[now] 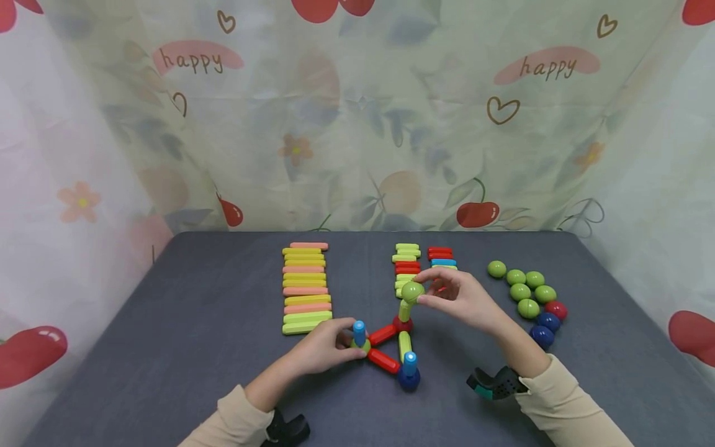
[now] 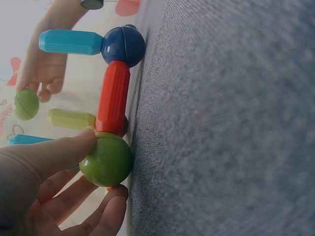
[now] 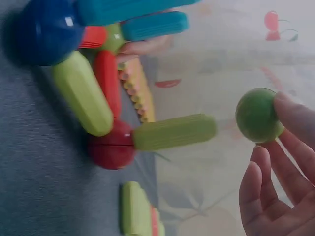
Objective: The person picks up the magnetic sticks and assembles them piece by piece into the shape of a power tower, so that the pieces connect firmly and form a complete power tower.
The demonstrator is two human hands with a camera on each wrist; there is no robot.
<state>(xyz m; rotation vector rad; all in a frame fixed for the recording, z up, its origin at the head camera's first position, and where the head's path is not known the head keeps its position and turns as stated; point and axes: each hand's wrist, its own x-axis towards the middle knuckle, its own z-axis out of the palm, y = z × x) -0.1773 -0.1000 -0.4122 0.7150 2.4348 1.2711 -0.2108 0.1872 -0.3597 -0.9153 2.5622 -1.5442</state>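
A triangular frame of rods and balls sits on the table, with a navy ball [image 1: 409,380], a red ball [image 3: 112,145] and a green ball [image 2: 107,161] at its corners. Two red rods [image 1: 383,361] and a yellow-green rod [image 1: 404,346] form its sides. Thumb and fingers of my left hand [image 1: 321,351] pinch the green corner ball, which bears an upright light-blue rod [image 1: 359,333]. Another blue rod [image 1: 410,363] rises from the navy ball. My right hand [image 1: 460,297] pinches a loose green ball [image 3: 259,115], a small gap above the upright yellow-green rod [image 3: 174,132].
A column of yellow, pink and green rods [image 1: 304,277] lies left of centre. Behind the right hand are two shorter columns, one of green and red rods [image 1: 407,266]. Several green balls [image 1: 520,292], a red one [image 1: 556,310] and blue ones [image 1: 542,336] lie at right.
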